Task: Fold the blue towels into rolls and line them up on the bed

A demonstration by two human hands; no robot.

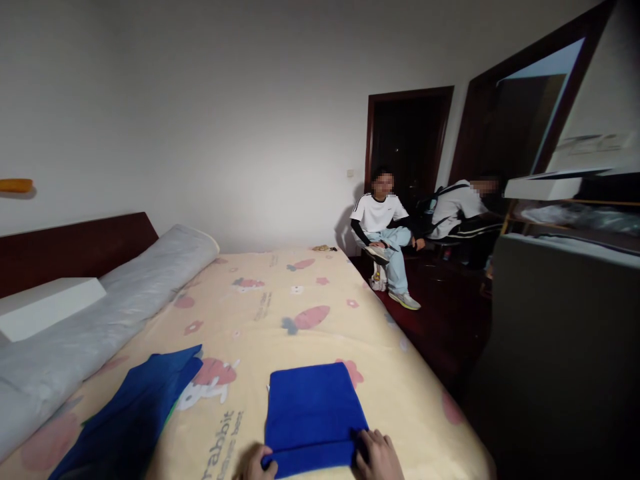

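A bright blue cloth [315, 408] lies folded into a rough rectangle on the patterned bed sheet [260, 357], with a folded band along its near edge. My left hand [261, 463] pinches the near left corner of this cloth. At the near right corner, my right hand [379, 455] has its fingers curled on the cloth's edge. Further left, a darker blue cloth [137, 407] with a bit of green edge lies loosely on the sheet.
A long grey roll [115, 303] and a white box [50, 305] lie along the headboard [75, 247]. Two people sit beyond the bed at the right, near dark doorways. A dark cabinet [565, 347] stands at the right, a white box [545, 189] above it.
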